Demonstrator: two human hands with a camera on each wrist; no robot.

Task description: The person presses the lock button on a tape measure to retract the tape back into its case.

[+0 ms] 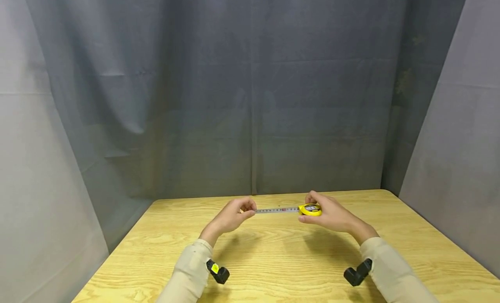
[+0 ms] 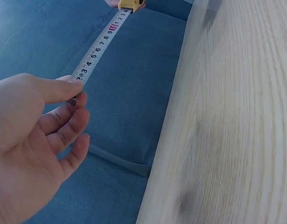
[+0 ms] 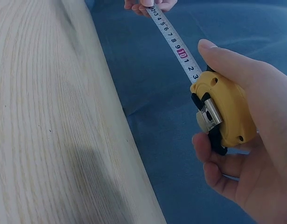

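Note:
A yellow tape measure [image 1: 310, 209] with a black grip and a metal belt clip sits in my right hand [image 1: 332, 214], fingers curled round its case [image 3: 225, 116]. Its white blade [image 1: 276, 210] is drawn out a short way to the left, showing about 13 cm. My left hand [image 1: 234, 216] pinches the blade's end between thumb and fingers [image 2: 68, 93]. Both hands hover above the far middle of the wooden table [image 1: 273, 259]. In the left wrist view the blade [image 2: 99, 46] runs up to the case [image 2: 130, 4].
The light wooden table's far edge [image 1: 269, 195] meets a grey-blue cloth backdrop [image 1: 250, 99]. Black wrist cameras [image 1: 218, 272] [image 1: 357, 273] hang under both beige sleeves. Bare table lies in front of and beside the hands.

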